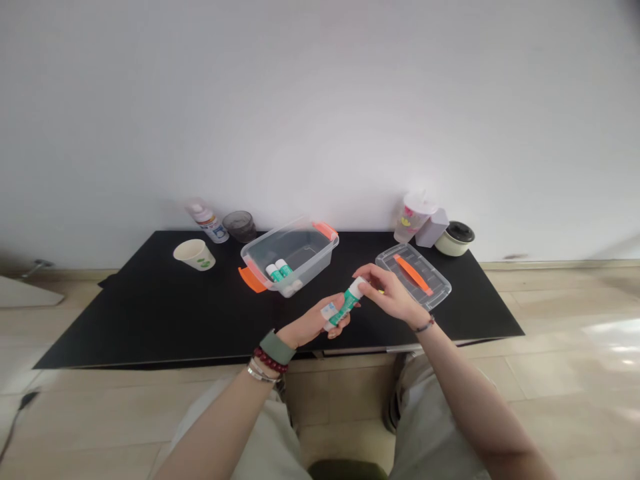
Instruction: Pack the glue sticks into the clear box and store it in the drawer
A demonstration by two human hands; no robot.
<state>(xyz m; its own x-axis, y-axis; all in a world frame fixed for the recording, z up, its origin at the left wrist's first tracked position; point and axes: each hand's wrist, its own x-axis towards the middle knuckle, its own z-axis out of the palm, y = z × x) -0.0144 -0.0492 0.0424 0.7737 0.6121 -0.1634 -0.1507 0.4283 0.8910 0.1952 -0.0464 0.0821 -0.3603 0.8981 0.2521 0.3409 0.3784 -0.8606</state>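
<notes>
My left hand (321, 321) is wrapped round the lower body of a green and white glue stick (349, 301), held tilted above the front part of the black table. The fingers of my right hand (387, 291) pinch the white cap at its upper end. Behind my left hand stands a clear plastic box (315, 265) without its lid, orange latches at both ends. Two similar glue sticks (279, 269) lie inside it, at the near left end. Beyond my right hand lies the clear lid (434, 275) with an orange handle. A small yellow bit shows by my right fingers, too hidden to name.
On the black table (150, 320), a paper cup (195, 255), a spray bottle (213, 225) and a dark glass (240, 228) stand at the left. A lidded tumbler (413, 217), a grey box (433, 229) and a black-lidded bowl (454, 240) stand back right, before the wall.
</notes>
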